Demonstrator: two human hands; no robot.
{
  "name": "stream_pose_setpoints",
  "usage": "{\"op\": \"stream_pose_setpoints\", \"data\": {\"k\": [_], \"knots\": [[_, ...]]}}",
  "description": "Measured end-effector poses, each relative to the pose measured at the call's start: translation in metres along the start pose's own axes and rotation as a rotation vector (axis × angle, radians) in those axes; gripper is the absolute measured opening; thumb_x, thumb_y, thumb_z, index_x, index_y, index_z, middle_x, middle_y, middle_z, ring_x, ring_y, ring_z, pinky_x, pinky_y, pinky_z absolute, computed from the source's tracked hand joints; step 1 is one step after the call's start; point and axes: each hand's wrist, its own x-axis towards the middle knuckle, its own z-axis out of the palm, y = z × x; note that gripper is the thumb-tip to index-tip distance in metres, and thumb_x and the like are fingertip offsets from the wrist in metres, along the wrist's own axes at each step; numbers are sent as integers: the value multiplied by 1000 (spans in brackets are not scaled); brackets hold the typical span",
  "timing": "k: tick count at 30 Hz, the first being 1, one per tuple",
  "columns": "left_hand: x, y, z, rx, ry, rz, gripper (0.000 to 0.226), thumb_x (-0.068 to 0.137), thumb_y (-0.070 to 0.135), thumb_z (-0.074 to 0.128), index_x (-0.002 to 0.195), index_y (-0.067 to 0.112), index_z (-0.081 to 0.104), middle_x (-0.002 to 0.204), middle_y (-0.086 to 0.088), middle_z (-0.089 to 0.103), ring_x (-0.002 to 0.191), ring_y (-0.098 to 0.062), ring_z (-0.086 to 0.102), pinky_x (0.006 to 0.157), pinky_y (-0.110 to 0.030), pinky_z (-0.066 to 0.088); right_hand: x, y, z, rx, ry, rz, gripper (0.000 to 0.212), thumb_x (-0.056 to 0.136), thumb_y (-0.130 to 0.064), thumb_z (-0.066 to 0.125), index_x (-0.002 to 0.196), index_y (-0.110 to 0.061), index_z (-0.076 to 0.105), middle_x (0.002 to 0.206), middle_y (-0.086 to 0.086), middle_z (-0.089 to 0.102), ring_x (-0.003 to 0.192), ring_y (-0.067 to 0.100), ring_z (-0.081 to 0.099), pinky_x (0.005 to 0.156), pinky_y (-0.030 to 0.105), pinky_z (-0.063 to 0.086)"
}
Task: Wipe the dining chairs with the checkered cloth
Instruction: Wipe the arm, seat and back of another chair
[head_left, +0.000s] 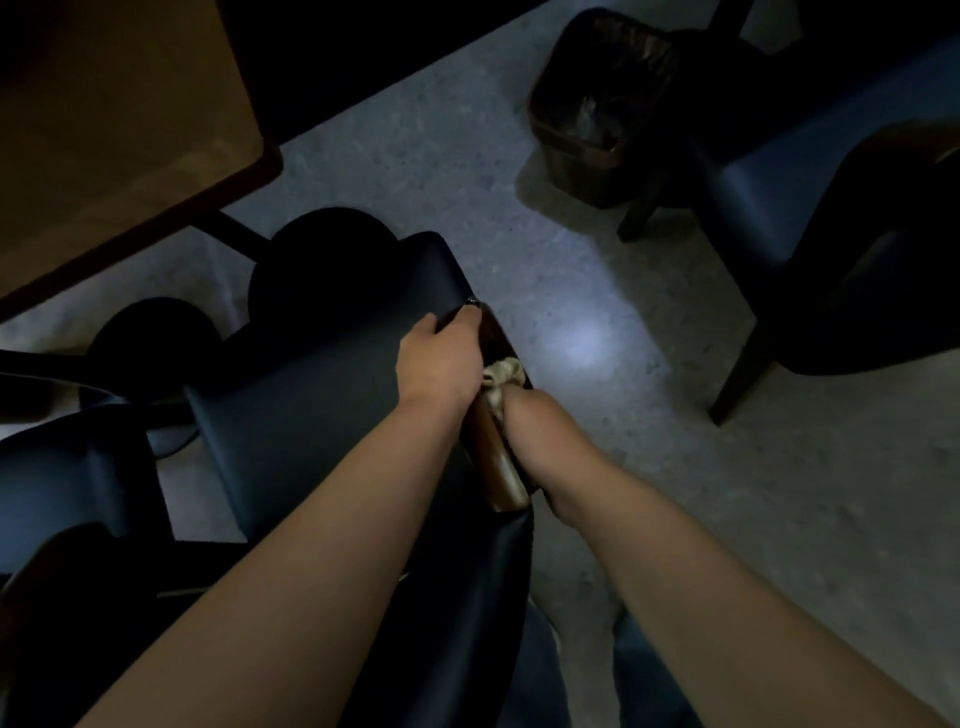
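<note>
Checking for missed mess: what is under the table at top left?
Under the table, two dark round bases rest on the speckled floor. Deep shadow and the near chair hide the rest.

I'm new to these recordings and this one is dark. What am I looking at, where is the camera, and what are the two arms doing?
There is no machine here. A person wears a camera on the head, so this single view looks down along their own bare arms. The left hand grips the top edge of a dark chair. The right hand reaches down behind that edge, on the wooden frame, with a pale bunched cloth; its pattern is too dim to read, and the fingers are hidden. Around them: a wooden table upper left, a lined bin on the speckled floor, and a second chair to the right.
</note>
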Motion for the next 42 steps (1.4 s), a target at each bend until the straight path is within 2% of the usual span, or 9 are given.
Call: {"op": "stream_pose_setpoints", "data": {"k": [7,11,15,21,24,26,30,34,42], "knots": [[-1,0,-2,-7,29,17,24,84,34,66,84,11,62,76,-5,63,75,-20,62,62,-23,48,-38,26,10,235,35,-293,33,85,-31,40,62,-35,64,64,-16,61,66,1,56,62,17,43],[-8,-1,-2,-71,20,-5,27,87,35,63,85,8,64,102,-15,70,94,-28,67,91,-42,54,-19,19,2,201,57,-142,34,96,-24,40,90,-1,65,88,16,67,79,21,60,71,28,46],[-36,-13,-10,-120,-141,-15,57,99,43,44,149,18,35,151,-6,39,135,-26,41,111,-33,31,-28,18,7,178,69,-287,30,89,-31,42,73,-25,66,78,-3,69,80,14,64,71,28,49],[-98,-51,-40,-152,-295,93,94,72,70,62,150,28,33,143,6,51,126,-10,52,111,-30,36,-59,40,7,-7,35,-581,56,85,-41,38,138,-26,48,139,-4,52,130,10,45,111,40,35],[-115,-66,-53,87,-285,253,40,99,34,50,138,30,50,131,15,57,112,10,55,96,-8,42,-60,38,-2,-307,68,-740,62,90,-38,33,149,-18,30,155,-2,29,142,7,21,119,31,18],[-127,-77,-64,201,-218,280,27,101,24,42,116,30,64,113,17,64,98,15,57,78,0,43,-58,35,-9,-497,48,-891,60,92,-33,36,148,-12,31,157,1,22,146,10,10,120,29,12],[-140,-98,-79,352,-128,299,31,102,37,39,104,27,68,102,7,68,96,-9,61,86,-26,47,-55,29,-18,-802,-38,-1108,44,91,-23,46,126,0,58,142,10,48,145,23,20,119,43,13],[-144,-108,-88,431,-95,383,30,102,42,37,84,35,60,80,20,61,73,6,57,59,-10,38,-59,24,-16,-1008,-83,-1160,36,91,-25,44,98,-1,69,112,8,67,136,18,38,119,34,10],[-159,-148,-153,627,-360,478,57,91,64,30,139,39,47,131,17,56,115,-2,52,93,-18,37,-91,39,6,-1246,186,-1136,43,97,-29,41,107,3,68,118,21,64,117,27,57,114,36,24]]}}
